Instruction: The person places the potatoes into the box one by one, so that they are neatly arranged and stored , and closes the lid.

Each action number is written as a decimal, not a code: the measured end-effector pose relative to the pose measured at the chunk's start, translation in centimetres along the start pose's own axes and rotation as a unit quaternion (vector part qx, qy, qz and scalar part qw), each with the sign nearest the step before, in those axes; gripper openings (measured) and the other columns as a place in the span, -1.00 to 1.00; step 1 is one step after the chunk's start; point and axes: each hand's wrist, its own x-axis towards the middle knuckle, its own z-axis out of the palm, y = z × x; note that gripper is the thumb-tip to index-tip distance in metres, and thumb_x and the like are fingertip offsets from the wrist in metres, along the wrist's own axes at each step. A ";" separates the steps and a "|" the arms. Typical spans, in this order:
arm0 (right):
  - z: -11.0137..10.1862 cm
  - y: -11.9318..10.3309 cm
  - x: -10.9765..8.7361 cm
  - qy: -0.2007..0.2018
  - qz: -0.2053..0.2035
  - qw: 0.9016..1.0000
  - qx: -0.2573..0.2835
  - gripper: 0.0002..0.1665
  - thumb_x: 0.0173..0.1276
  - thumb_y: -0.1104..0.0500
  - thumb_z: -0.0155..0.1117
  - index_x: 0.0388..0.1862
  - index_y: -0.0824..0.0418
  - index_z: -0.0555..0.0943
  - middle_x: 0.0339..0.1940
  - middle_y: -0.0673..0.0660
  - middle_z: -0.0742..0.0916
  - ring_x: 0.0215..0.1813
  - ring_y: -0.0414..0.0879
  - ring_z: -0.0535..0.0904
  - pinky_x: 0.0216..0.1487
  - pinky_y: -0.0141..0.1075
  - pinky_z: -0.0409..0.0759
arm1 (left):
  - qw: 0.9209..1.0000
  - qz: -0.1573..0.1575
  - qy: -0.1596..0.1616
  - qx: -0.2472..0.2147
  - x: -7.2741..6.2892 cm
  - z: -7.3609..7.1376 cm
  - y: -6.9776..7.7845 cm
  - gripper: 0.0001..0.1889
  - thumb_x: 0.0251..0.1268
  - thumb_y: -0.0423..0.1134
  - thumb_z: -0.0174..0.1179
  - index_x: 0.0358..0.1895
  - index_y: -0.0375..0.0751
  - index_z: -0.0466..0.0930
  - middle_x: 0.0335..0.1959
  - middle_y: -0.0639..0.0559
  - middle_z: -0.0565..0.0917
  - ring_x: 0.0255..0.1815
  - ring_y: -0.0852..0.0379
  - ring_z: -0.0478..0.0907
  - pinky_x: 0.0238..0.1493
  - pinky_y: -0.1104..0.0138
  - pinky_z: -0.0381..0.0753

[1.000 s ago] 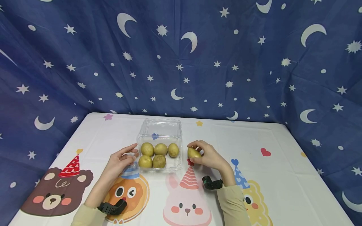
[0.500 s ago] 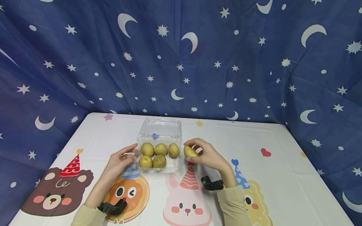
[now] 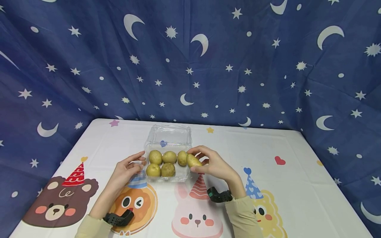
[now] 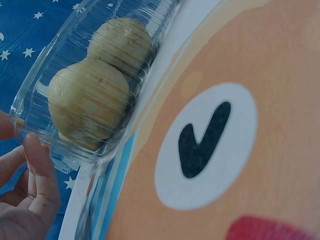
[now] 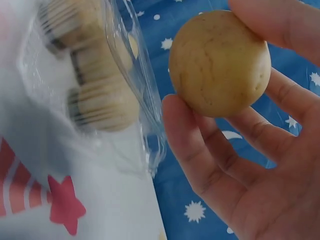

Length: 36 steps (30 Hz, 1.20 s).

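Observation:
A clear plastic clamshell box [image 3: 182, 175] stands with its lid tipped back. Inside, potatoes [image 3: 169, 157] lie in two rows, three at the back and two in front. My right hand [image 3: 215, 165] pinches another potato [image 3: 193, 161] between thumb and fingers, over the box's right wall. In the right wrist view that potato [image 5: 220, 64] is held above the box's rim. At the box's left side my left hand [image 3: 126, 168] has its fingertips at the rim, thumb and forefinger apart. The left wrist view shows those fingers [image 4: 37, 157] beside the box's corner.
A white cloth with cartoon prints [image 3: 196, 218] covers the table. The open lid [image 3: 169, 135] lies behind the box. A blue curtain with moons and stars [image 3: 220, 82] hangs along the back and sides. Each wrist wears a black band [image 3: 119, 218].
My right hand has carried its potato leftward, from beside the box to over its right wall. The left hand and the box have stayed put.

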 end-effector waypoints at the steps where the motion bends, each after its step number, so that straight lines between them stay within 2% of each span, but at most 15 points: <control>1: 0.1 -0.1 0.0 -0.001 -0.003 1.000 0.003 -0.39 0.09 0.22 0.47 0.17 0.16 0.54 0.08 0.03 0.62 0.04 0.05 0.52 -0.05 -0.21 0.59 | 1.000 0.001 0.000 0.000 0.0 0.0 0.0 -0.45 0.29 -0.41 0.06 0.38 -0.21 0.32 0.13 -0.29 0.48 -0.10 0.39 0.60 -0.21 0.51 0.60; 8: 1.0 -0.5 0.5 0.004 -0.030 0.999 0.012 -0.38 0.09 0.25 0.46 0.17 0.20 0.53 0.09 0.08 0.63 0.02 0.05 0.54 -0.08 -0.24 0.60 | 1.000 0.004 0.000 -0.002 0.0 0.0 0.0 -0.44 0.28 -0.42 0.06 0.38 -0.21 0.32 0.12 -0.29 0.48 -0.12 0.38 0.60 -0.22 0.51 0.60; 14: 2.0 -0.6 1.0 0.015 -0.048 0.999 0.009 -0.41 0.10 0.23 0.47 0.15 0.12 0.54 0.08 0.07 0.64 0.01 0.03 0.55 -0.06 -0.25 0.58 | 1.000 0.002 0.000 -0.001 -0.1 -0.1 -0.1 -0.44 0.29 -0.41 0.07 0.39 -0.21 0.32 0.12 -0.28 0.48 -0.11 0.38 0.59 -0.21 0.51 0.59; 18: 2.5 -0.4 1.3 0.018 -0.050 0.998 -0.019 -0.43 0.10 0.21 0.47 0.13 0.08 0.55 0.07 0.05 0.65 0.00 0.01 0.56 -0.02 -0.23 0.57 | 1.000 0.004 -0.001 -0.002 -0.1 -0.1 -0.1 -0.45 0.29 -0.40 0.07 0.39 -0.21 0.32 0.12 -0.28 0.48 -0.11 0.38 0.59 -0.21 0.52 0.59; 28: 3.6 -0.1 1.7 0.027 -0.048 0.996 -0.072 -0.43 0.07 0.25 0.48 0.10 0.17 0.56 0.00 0.06 0.66 -0.04 -0.03 0.59 0.00 -0.22 0.60 | 1.000 0.001 -0.002 -0.002 -0.1 0.0 0.0 -0.44 0.29 -0.40 0.07 0.39 -0.19 0.32 0.14 -0.28 0.48 -0.12 0.38 0.59 -0.20 0.51 0.60; 36: 4.4 -0.1 1.7 0.039 -0.043 0.986 -0.157 -0.42 0.07 0.15 0.48 0.12 0.12 0.54 -0.02 -0.03 0.65 -0.09 -0.18 0.58 0.00 -0.25 0.59 | 1.000 0.001 -0.004 -0.005 -0.1 0.0 0.0 -0.44 0.29 -0.41 0.07 0.39 -0.21 0.32 0.14 -0.28 0.47 -0.13 0.36 0.59 -0.21 0.50 0.60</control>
